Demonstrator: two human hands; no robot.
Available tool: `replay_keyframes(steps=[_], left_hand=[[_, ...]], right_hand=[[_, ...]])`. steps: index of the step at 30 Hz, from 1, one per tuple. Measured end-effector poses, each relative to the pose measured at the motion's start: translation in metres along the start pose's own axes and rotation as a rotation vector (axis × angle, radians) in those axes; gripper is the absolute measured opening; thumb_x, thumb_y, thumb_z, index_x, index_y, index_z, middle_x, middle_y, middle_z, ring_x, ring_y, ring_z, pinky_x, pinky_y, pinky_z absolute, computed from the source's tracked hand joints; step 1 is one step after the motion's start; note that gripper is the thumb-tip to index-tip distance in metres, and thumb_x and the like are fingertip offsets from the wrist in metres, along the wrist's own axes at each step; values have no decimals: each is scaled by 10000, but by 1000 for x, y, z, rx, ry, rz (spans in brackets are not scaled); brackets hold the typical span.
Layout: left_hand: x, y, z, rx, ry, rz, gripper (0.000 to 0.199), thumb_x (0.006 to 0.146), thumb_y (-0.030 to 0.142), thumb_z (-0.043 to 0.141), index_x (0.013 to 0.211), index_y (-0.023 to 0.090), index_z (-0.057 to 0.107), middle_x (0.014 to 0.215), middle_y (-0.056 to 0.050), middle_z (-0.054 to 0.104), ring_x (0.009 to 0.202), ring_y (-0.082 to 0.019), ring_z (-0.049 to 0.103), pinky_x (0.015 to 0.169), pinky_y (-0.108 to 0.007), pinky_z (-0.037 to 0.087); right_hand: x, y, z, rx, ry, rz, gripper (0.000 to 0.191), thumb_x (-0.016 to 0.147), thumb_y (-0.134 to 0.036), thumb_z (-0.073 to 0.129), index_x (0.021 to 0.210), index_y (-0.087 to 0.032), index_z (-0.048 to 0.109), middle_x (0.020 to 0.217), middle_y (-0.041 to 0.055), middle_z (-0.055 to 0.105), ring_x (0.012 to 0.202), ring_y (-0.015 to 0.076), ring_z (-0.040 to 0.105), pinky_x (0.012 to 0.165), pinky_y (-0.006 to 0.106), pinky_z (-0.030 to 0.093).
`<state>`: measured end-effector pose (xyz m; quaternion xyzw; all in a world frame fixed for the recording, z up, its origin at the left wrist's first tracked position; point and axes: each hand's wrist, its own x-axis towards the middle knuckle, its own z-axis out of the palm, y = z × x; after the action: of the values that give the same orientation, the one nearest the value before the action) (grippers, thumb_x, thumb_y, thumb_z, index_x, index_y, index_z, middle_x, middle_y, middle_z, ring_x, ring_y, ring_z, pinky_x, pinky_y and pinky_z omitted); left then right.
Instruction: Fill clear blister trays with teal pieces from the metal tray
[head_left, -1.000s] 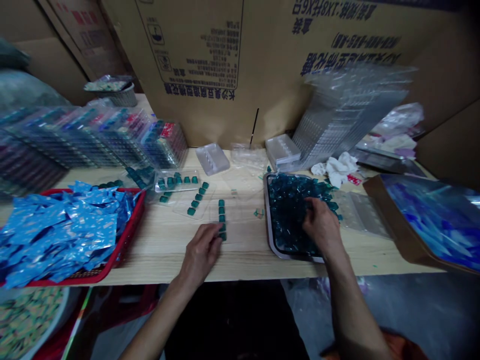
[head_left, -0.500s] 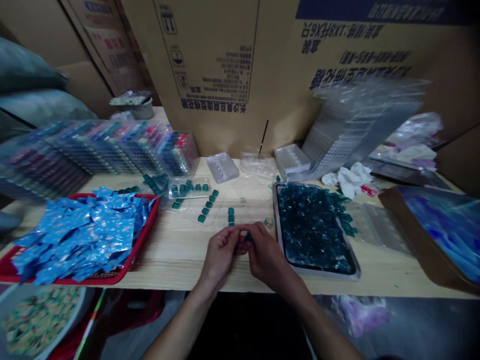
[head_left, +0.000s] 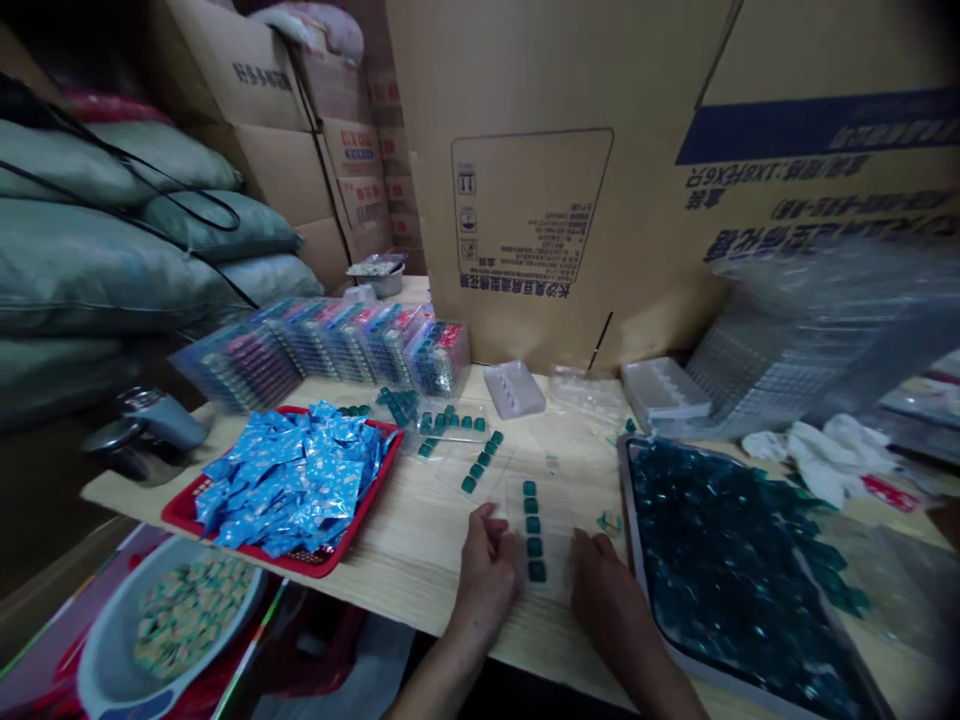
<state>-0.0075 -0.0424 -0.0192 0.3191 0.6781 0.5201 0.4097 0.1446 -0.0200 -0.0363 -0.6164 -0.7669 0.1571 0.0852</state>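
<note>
A clear plastic tray (head_left: 556, 545) with a column of several dark green pieces (head_left: 533, 524) lies between my hands on the wooden table. My left hand (head_left: 486, 565) is at its left edge, fingers curled against the rim. At the right edge, my right hand (head_left: 606, 580) has its fingers pressed together on the tray. Further left are another clear tray with a slanting row of green pieces (head_left: 483, 461) and a tray with more pieces (head_left: 454, 421). A large tray heaped with dark green pieces (head_left: 735, 560) stands to the right.
Blue packets (head_left: 300, 480) fill a red basket (head_left: 326, 568) at the left. Filled clear trays (head_left: 375, 340) are stacked behind it, empty trays (head_left: 787, 340) at the back right. A large cardboard box (head_left: 525, 210) borders the table's back. A tub (head_left: 97, 660) sits below the table.
The view has swung left. My hands, formerly together over a green piece, have moved apart to the tray's two sides, uncovering its column of pieces.
</note>
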Motion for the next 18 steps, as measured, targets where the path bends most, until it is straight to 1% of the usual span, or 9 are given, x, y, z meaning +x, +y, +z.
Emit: replay_keyframes(steps=[2,5,8,10,12,13,14,16,18], left_hand=[[4,-5,-1,-8,-18,13,437,809,226,576,1227,147,474,924,-51,588,790,-161,581,740,-275,470],[9,-13,-2,27,-63,63,361,801,237,599,1149,166,533,784,-5,571,725,-155,557,709,-273,454],[14,-7,-12,48,-121,96,311,776,252,634,1075,185,583,732,9,585,705,-156,562,695,-275,450],[22,10,-30,24,-104,127,348,740,248,649,1074,183,578,699,20,585,687,-156,570,688,-275,452],[36,37,-56,-14,-39,174,430,690,238,653,1103,176,551,674,29,587,672,-161,583,679,-277,460],[47,53,-72,-21,-4,197,485,676,240,655,1141,175,532,704,21,613,672,-164,592,655,-274,460],[59,69,-88,-13,55,216,529,660,239,659,1166,174,517,724,15,629,650,-164,590,617,-267,454],[90,99,-118,37,258,273,572,638,211,656,1188,167,507,750,2,655,650,-161,600,600,-253,452],[122,121,-144,142,384,240,569,610,181,664,1160,147,523,690,7,638,608,-176,599,572,-263,448]], right_hand=[[-1,6,7,32,47,-21,543,790,24,410,1313,-49,533,1200,212,594,906,236,680,762,315,518],[-1,15,18,96,107,-62,517,793,12,395,1276,-63,566,1176,191,617,967,233,675,810,313,525],[1,25,24,193,184,-116,490,830,-16,359,1273,-65,563,1171,186,636,1003,234,672,870,346,533],[3,30,26,264,250,-171,460,867,-62,352,1281,-76,551,1195,182,638,1079,242,652,930,373,525],[2,32,27,314,301,-230,441,874,-88,363,1272,-93,553,1192,172,644,1128,249,633,968,395,517],[1,32,27,329,318,-252,440,868,-84,365,1264,-100,556,1182,168,647,1129,249,631,974,403,517],[-1,30,27,340,331,-270,444,860,-72,363,1259,-105,557,1169,164,649,1118,247,633,973,409,519],[-5,24,27,346,352,-291,457,847,-45,358,1254,-117,554,1158,158,643,1102,245,631,961,418,524],[-9,19,26,344,379,-293,461,840,-28,366,1247,-134,552,1160,151,632,1109,254,616,949,435,525]])
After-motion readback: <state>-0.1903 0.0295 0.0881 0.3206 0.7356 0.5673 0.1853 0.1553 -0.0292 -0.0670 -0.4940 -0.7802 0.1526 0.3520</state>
